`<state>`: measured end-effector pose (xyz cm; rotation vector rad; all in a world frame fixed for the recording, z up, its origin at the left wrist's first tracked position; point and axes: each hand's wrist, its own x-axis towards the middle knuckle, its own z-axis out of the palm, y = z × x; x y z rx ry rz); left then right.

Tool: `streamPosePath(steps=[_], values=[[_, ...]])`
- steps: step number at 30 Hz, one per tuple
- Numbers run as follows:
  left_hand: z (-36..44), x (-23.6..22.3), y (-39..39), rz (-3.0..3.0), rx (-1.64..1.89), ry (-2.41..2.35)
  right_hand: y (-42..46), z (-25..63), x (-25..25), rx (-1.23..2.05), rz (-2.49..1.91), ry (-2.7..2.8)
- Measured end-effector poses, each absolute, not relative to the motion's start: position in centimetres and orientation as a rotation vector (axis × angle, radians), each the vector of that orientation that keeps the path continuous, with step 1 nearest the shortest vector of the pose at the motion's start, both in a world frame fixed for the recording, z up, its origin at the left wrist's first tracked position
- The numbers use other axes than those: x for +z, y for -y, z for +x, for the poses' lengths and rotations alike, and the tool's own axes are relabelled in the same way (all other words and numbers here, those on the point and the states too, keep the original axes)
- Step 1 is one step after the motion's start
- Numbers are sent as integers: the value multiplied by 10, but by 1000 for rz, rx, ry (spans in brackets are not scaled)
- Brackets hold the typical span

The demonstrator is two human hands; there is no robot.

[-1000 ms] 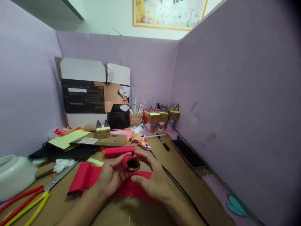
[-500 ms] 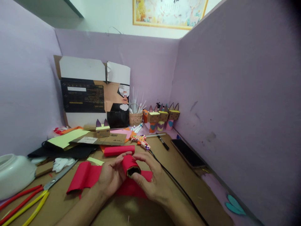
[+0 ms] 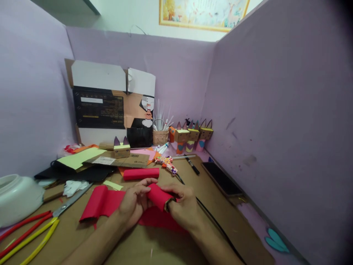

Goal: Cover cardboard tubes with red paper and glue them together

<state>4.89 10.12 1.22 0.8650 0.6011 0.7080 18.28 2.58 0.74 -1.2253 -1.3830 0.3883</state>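
Observation:
Both my hands hold a short cardboard tube wrapped in red paper (image 3: 159, 196), lying tilted over a red paper sheet (image 3: 106, 203) on the brown table (image 3: 176, 250). My left hand (image 3: 134, 204) curls round the tube's left end, fingers on top. My right hand (image 3: 184, 208) grips the right end, its thumb over the open mouth. A second red paper roll (image 3: 141, 173) lies just behind the hands.
Scissors (image 3: 66, 204) and red and yellow sticks (image 3: 30, 235) lie at the left beside a white jar (image 3: 15, 198). A black cable (image 3: 213, 224), phone (image 3: 222, 179) and marker (image 3: 192, 165) sit right. Paper-eared box figures (image 3: 193, 136), a pen basket (image 3: 160, 136) and a flattened carton (image 3: 110, 106) stand at the back.
The tube has turned: its open end, facing me a second ago, now points right and down under my right thumb. Both hands have closed more tightly on it.

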Motion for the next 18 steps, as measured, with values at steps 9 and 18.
streamPosePath(steps=[9,18], values=[[12,31,-120,1641,309,-403,-18,187,18,556,-1216,1597],[27,41,-105,2098,-5,-270,-13,187,19,650,-1212,1735]])
